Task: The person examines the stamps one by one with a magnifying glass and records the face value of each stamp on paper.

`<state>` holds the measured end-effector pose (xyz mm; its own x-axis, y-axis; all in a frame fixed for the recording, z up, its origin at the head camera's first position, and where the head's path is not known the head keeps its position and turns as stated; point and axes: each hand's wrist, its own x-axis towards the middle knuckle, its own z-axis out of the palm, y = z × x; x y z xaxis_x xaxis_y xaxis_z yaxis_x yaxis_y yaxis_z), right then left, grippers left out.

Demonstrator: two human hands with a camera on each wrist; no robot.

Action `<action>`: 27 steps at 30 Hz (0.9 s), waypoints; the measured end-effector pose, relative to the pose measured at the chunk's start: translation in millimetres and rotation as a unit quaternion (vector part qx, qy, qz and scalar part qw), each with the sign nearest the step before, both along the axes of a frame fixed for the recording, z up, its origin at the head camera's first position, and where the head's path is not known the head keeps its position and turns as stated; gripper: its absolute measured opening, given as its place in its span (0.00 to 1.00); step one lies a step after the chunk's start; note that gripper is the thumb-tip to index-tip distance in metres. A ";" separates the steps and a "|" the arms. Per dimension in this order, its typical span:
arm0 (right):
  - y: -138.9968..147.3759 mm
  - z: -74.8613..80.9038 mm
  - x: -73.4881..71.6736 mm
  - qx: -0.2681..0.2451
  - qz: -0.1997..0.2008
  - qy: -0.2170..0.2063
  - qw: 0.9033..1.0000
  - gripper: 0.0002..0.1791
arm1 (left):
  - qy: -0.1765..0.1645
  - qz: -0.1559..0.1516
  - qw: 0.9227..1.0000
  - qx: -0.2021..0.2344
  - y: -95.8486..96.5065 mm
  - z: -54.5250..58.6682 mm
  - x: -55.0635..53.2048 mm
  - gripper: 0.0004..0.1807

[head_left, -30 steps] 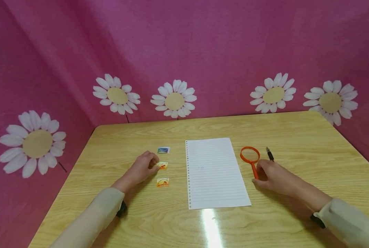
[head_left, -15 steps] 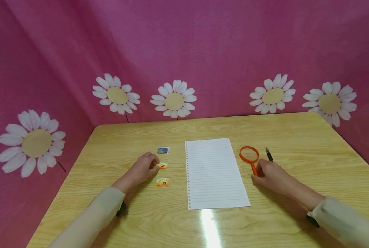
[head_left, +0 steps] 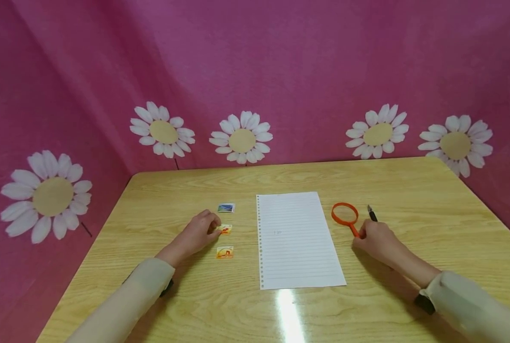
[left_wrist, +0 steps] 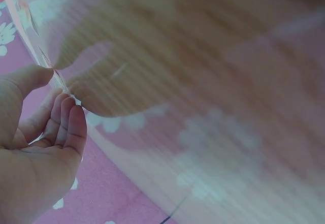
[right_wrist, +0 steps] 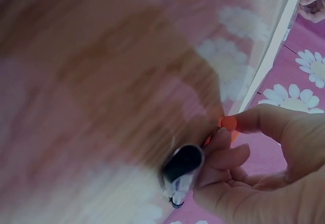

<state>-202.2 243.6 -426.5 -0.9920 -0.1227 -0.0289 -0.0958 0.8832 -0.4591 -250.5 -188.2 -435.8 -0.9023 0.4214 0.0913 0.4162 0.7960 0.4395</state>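
A magnifying glass with an orange-red rim and handle (head_left: pixel 351 226) lies on the table, its ring toward ten o'clock from the right hand (head_left: pixel 379 240). The thumb and forefinger of that hand are clamped on the end of the handle. A black pen (head_left: pixel 372 214) with a silvery tip lies just beside the magnifying glass, its tip toward twelve o'clock from the same hand, which partly covers it; whether the fingers touch it, I cannot tell. Toward nine o'clock from the right hand lies a ruled sheet of paper (head_left: pixel 300 257), punched with holes along its left edge and bearing faint marks too small to read. Farther toward nine o'clock, three small picture cards form a column. The left hand (head_left: pixel 197 233) touches the middle card, yellow and red (head_left: pixel 226 230), with its fingertips; I cannot tell whether they pinch it. At twelve o'clock from that card is a blue card (head_left: pixel 226 207), at six o'clock a yellow-and-orange card (head_left: pixel 225 252). Pale sleeves (head_left: pixel 130 290) cover both forearms. All this rests on a glossy wood-grain table (head_left: pixel 186 190), with a magenta curtain (head_left: pixel 255 57) printed with white daisies at its twelve o'clock side.
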 end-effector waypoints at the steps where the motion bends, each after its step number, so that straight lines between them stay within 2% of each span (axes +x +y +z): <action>1: 0.5 0.6 0.0 -0.003 -0.003 -0.003 1.000 0.07 | -0.001 -0.001 1.000 0.002 -0.1 -0.1 -0.2 0.05; 5: 3.4 1.5 0.6 -0.019 -0.018 -0.004 1.000 0.08 | -0.003 -0.002 1.000 0.007 -0.5 -1.0 -1.4 0.06; 10: 9.3 -0.3 0.5 -0.026 -0.028 0.017 0.999 0.08 | 0.005 -0.009 1.000 0.006 -1.3 -1.1 -0.9 0.06; 15: 14.9 -2.3 -0.8 -0.031 -0.024 0.047 0.998 0.08 | 0.025 -0.020 1.000 0.002 -2.2 -0.1 -0.6 0.06; 23: 20.5 -3.9 -0.4 -0.033 -0.011 0.096 0.995 0.07 | 0.032 -0.026 0.999 0.007 -1.8 -1.3 -1.2 0.06; 27: 22.9 -2.1 0.3 -0.044 -0.007 0.104 0.994 0.08 | 0.024 -0.021 0.999 0.008 -2.5 -2.2 -1.6 0.06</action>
